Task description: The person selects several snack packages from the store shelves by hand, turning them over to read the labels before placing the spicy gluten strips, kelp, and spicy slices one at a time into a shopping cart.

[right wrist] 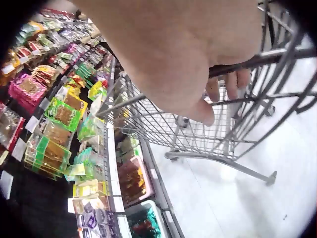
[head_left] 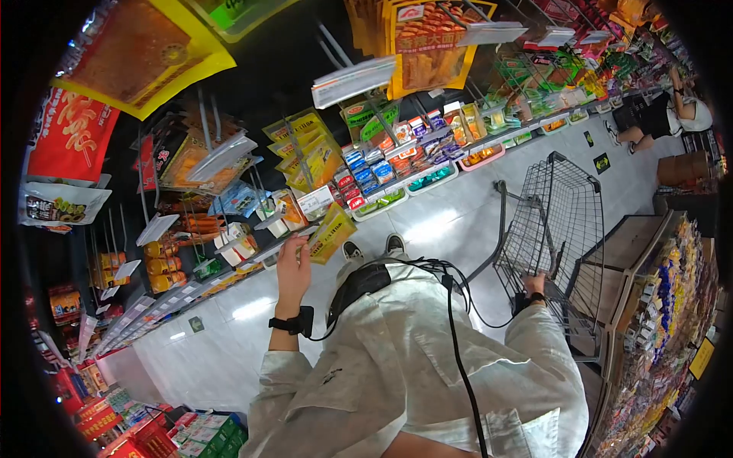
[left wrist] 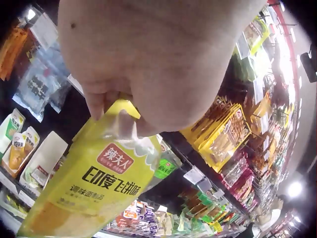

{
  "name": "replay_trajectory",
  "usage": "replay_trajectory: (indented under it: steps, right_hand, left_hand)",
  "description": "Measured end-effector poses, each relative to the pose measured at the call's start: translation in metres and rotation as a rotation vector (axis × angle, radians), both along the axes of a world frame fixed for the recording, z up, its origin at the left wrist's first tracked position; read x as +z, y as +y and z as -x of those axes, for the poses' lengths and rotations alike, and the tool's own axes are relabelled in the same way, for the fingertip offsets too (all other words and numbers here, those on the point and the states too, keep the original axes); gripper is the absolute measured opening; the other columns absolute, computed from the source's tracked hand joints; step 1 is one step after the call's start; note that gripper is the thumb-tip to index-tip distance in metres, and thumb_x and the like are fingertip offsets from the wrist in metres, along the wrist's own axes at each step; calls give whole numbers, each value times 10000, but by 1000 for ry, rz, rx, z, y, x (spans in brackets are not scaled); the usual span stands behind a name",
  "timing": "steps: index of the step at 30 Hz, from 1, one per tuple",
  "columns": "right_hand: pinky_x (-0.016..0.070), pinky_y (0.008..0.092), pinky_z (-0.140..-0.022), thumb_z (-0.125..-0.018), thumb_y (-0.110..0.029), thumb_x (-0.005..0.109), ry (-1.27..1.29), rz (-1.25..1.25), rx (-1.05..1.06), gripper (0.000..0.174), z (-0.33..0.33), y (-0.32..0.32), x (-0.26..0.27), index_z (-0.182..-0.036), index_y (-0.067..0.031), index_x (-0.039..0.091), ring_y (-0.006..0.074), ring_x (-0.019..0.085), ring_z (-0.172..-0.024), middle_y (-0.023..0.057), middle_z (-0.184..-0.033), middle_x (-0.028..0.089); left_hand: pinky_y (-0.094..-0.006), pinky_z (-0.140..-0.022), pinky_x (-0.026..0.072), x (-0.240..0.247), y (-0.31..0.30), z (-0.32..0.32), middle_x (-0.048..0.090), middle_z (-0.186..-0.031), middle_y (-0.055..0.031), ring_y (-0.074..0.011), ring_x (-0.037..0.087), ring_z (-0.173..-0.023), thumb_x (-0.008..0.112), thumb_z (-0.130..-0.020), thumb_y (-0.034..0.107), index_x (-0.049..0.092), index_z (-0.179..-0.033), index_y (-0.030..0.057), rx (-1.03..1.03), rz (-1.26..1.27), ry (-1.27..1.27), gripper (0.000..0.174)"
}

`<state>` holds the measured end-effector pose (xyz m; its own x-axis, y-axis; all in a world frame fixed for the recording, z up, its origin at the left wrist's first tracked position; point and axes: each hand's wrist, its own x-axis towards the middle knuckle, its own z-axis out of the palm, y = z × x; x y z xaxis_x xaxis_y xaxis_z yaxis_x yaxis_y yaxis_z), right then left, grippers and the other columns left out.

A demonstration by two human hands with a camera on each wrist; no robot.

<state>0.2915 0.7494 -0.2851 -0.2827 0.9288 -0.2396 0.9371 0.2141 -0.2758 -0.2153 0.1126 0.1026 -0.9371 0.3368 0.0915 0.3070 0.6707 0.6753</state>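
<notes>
My left hand pinches a yellow snack packet by its top corner, fingers and thumb on the crimped edge. The packet hangs tilted in front of the shelf, its printed front towards the left wrist camera. Just beyond it in the head view, similar yellow packets hang on a hook above a price tag. Off to the right, my right hand grips the bar of a grey wire shopping cart. In the right wrist view, fingers curl round the dark bar.
Hanging snack packets with protruding hooks and tag holders line the shelf wall. Low trays of small packs run along its edge. A slanted candy display stands right of the cart. Another person is at the far right. Cables cross my shirt.
</notes>
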Motion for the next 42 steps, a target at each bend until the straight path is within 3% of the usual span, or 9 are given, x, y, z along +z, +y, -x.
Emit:
replay_trajectory:
  steps: [2,7,18,20,22,27,36,40,42]
  right_hand:
    - [470,460,-1058,-840,-117,599,-151,186,-139,615,74,-66,144,-1428,-13,454,468,592,-1226,298,-1317,612]
    - [502,494,-914,-877,-99,521,-45,102,-240,286,85,-79,152,-1109,-160,677,440,658,-1097,209,-1086,718]
    - [482,552,-931,-953,-283,529,-221,118,-310,276,91,-137,178,-1196,-276,661,414,654,-1133,148,-1161,721]
    - [489,537,-917,-903,-228,573,-204,135,-296,182,98,-166,208,-1053,-246,676,411,661,-1115,119,-1080,742]
    - [496,516,-937,-926,-223,511,-228,114,-249,227,99,-190,222,-1087,-200,669,429,652,-1136,163,-1153,721]
    - [510,482,-865,-905,-237,540,-244,46,-188,151,67,-231,194,-959,-233,680,393,688,-1012,141,-993,740]
    - [524,453,-824,-850,-125,535,-242,94,-6,156,-4,-308,197,-891,-170,679,396,692,-973,157,-933,733]
    - [505,482,-855,-821,-168,623,-240,188,-36,98,-52,-325,177,-866,-192,707,354,690,-1000,103,-961,748]
    - [497,496,-909,-847,-192,632,-302,275,-21,164,-71,-329,189,-957,-226,748,344,691,-1002,96,-1007,753]
  left_hand:
    - [-469,-1002,483,2,4,-5,702,-1169,-180,-391,617,-1192,568,-1002,108,614,-1105,29,-13,0,-67,138]
    - [-458,-994,487,10,13,-4,702,-1159,-182,-386,625,-1184,568,-1007,125,620,-1140,34,-104,27,-118,169]
    - [-419,-896,524,8,8,-13,714,-1053,-178,-354,694,-1021,554,-1030,175,603,-1129,24,-120,-39,-191,187]
    - [-417,-880,526,8,2,-17,713,-1035,-178,-351,696,-1001,557,-1030,179,601,-1119,24,-110,-61,-184,184]
    - [-416,-867,527,6,-8,-22,712,-1020,-178,-349,697,-980,557,-1030,180,600,-1110,24,-97,-56,-204,180]
    - [-417,-846,530,3,-33,-40,709,-1003,-178,-343,698,-944,555,-1029,176,599,-1104,26,-117,2,-198,172]
    - [-404,-828,532,-15,-64,-70,703,-983,-168,-331,696,-920,550,-1024,161,595,-1111,28,-187,-110,-276,166]
    - [-400,-829,531,-18,-62,-78,703,-994,-167,-330,693,-929,552,-1021,160,597,-1112,37,-193,-85,-306,160]
    - [-398,-829,530,-14,-61,-82,703,-996,-166,-331,693,-932,554,-1019,162,597,-1111,38,-186,-65,-356,160]
